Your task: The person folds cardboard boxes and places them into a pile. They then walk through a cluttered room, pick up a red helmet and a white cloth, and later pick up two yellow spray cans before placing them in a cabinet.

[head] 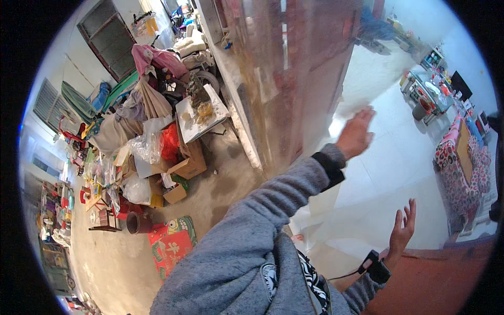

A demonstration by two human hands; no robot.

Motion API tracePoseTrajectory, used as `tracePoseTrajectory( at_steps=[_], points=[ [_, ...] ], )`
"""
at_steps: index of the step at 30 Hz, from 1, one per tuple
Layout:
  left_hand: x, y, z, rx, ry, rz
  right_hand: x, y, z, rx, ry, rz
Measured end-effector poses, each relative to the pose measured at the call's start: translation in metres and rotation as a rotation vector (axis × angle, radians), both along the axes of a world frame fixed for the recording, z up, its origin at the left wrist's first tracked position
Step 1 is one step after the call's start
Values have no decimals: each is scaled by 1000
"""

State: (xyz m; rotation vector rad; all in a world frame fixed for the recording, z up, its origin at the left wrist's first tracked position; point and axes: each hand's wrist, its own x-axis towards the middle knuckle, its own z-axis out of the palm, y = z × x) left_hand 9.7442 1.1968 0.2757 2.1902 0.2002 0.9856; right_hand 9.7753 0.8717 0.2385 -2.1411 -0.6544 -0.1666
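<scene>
Both my hands are raised and bare, with nothing in them. My left hand (356,134) is slightly blurred, its fingers stretched out and the thumb apart. It is nearest to the edge of a reddish-brown door (315,78), also blurred; a gap seems to lie between them. Lower down, my right hand (401,228) has its fingers spread upward, near a second reddish-brown panel (437,275), perhaps another door leaf. A black strap with a small device (372,264) and a cable sits at my right wrist. Pale floor tiles (378,169) lie beyond both hands.
On the concrete floor (98,267) at left stand cardboard boxes (191,161), plastic bags, a dark bucket (138,223) and a red printed mat (173,242). A covered vehicle (118,132) stands behind. Inside, at right, are a loaded table (427,96) and a cloth-covered piece of furniture (453,169).
</scene>
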Motion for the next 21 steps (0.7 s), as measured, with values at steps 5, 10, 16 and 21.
tracePoseTrajectory(
  at_steps=[5,10,16,21],
  points=[
    [-4,46,3,-20,-50,350,71,-86,2,2,-166,-261],
    [-9,77,0,100,-155,622,113,-167,19,-16,-268,-529],
    [14,123,-26,326,-34,779,130,-188,41,-359,-565,-791],
    [44,183,-85,351,129,840,160,-187,40,-531,-480,-986]
  ],
)
